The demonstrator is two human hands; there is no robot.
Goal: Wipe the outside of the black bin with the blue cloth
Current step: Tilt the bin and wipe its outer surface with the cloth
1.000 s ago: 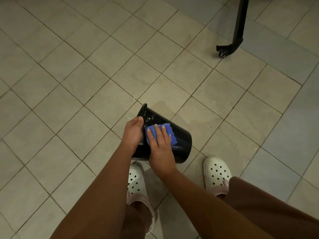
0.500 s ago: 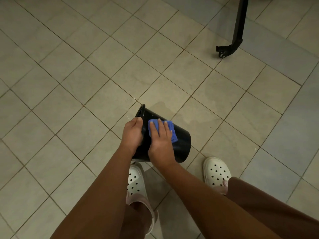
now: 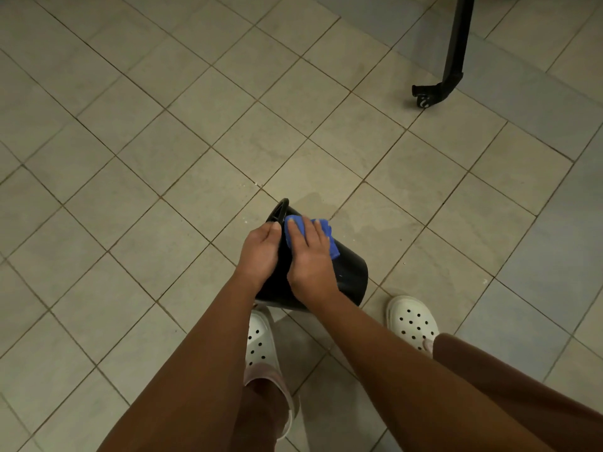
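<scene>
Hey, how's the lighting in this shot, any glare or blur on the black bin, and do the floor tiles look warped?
Head view: dim warm light, bluish cast on the tile floor at right. Head view: the black bin is nearly featureless, faint sheen, no strong glare. Head view: the blue cloth looks sharp, no motion blur; grout lines bow slightly from the wide angle.

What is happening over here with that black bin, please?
A person is wiping a black bin, which is held tilted over the tiled floor. The left hand grips it near one end, while the right hand presses a blue cloth flat against its outer wall, close to that same end.
</scene>
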